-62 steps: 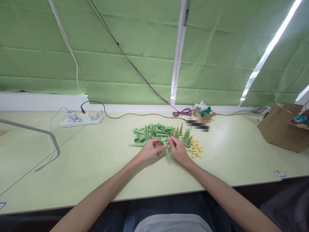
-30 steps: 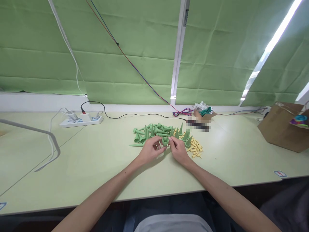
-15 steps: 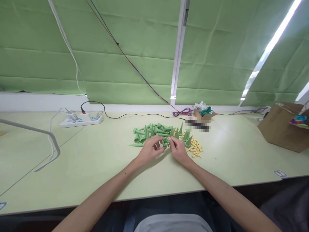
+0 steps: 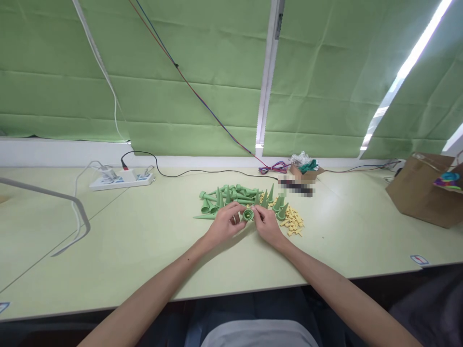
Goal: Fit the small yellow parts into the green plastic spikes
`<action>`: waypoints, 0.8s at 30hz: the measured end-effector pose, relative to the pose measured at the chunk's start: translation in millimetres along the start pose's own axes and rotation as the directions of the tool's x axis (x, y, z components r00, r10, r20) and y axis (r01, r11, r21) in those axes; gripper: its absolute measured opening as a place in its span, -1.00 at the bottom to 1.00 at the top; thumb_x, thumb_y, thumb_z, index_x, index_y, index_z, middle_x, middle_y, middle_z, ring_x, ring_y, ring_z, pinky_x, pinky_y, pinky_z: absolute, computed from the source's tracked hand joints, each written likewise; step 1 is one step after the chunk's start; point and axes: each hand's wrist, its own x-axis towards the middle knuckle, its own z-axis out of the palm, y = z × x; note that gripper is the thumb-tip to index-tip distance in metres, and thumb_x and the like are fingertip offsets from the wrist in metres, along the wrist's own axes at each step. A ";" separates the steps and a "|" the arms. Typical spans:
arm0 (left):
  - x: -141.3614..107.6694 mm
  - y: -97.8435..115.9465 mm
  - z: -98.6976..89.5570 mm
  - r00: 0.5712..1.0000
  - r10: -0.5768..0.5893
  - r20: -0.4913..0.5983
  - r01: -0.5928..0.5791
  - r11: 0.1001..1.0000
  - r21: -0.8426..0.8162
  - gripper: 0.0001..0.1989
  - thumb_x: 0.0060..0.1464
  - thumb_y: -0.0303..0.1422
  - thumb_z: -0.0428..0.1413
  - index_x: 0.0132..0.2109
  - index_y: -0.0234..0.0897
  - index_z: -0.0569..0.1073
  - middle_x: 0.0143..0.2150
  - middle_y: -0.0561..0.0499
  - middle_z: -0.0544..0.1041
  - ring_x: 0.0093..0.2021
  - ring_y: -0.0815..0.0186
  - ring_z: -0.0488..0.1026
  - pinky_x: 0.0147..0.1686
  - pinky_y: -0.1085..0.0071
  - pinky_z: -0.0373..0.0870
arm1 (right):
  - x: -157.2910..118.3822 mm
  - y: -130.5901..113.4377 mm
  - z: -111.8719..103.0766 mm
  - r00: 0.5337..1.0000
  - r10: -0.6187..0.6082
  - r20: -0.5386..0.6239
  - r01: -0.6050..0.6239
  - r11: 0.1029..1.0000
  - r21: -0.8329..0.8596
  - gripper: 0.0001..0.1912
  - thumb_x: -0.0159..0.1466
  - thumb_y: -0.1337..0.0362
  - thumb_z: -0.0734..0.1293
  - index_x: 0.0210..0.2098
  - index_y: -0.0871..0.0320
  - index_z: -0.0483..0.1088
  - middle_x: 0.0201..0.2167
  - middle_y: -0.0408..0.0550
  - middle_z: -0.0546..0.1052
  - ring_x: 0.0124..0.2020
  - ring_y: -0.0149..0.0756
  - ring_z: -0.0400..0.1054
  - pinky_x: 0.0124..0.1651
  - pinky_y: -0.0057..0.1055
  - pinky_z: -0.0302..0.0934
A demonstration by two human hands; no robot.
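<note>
Between my hands is a green plastic spike [image 4: 248, 215], its round, hollow threaded end facing up toward me. My left hand [image 4: 228, 222] closes its thumb and fingers around the left side. At the right edge of the rim, my right hand [image 4: 266, 224] pinches with thumb and forefinger; whether a small part is also between these fingertips is hidden. Just behind my hands lies a heap of similar green spikes [image 4: 238, 193], some lying down and some standing point up. Small yellow plastic pieces [image 4: 293, 220] are piled to the right of my right hand.
A white power strip [image 4: 123, 180] is at the back left, near a bent grey metal bar [image 4: 81, 212]. A black cable runs along the back. Behind the heap sit coiled wires [image 4: 278, 167] and a small open box [image 4: 307, 174]. A large cardboard box [image 4: 421, 190] stands far right.
The spike's open end has tipped and dropped very slightly between my fingers. Both hands stay in nearly the same place, and the heaps are unchanged.
</note>
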 end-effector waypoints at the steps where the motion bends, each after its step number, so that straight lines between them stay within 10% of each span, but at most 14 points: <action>1: -0.2 -0.5 0.1 1.000 0.001 0.002 -0.001 1.000 0.000 -0.78 0.01 -0.53 0.09 -0.16 -0.26 0.46 -0.29 0.06 0.36 -0.47 0.50 0.30 -0.48 0.55 0.33 | 0.1 0.0 0.0 1.000 -0.001 0.000 0.001 1.000 -0.002 -0.63 0.38 0.19 0.10 -0.54 0.12 0.07 -0.65 -0.24 0.14 -0.60 -0.44 0.02 -0.48 -0.44 -0.11; 24: -2.5 1.7 -2.7 0.991 0.071 0.112 -0.077 0.996 0.050 -0.75 0.06 -0.58 -0.03 -0.17 -0.26 0.44 -0.18 -0.02 0.34 -0.47 0.49 0.26 -0.44 0.51 0.30 | 1.4 4.1 1.5 1.000 0.025 0.019 -0.025 1.000 -0.017 -0.60 0.36 0.15 0.10 -0.58 0.11 -0.01 -0.67 -0.24 0.08 -0.61 -0.43 -0.03 -0.50 -0.42 -0.14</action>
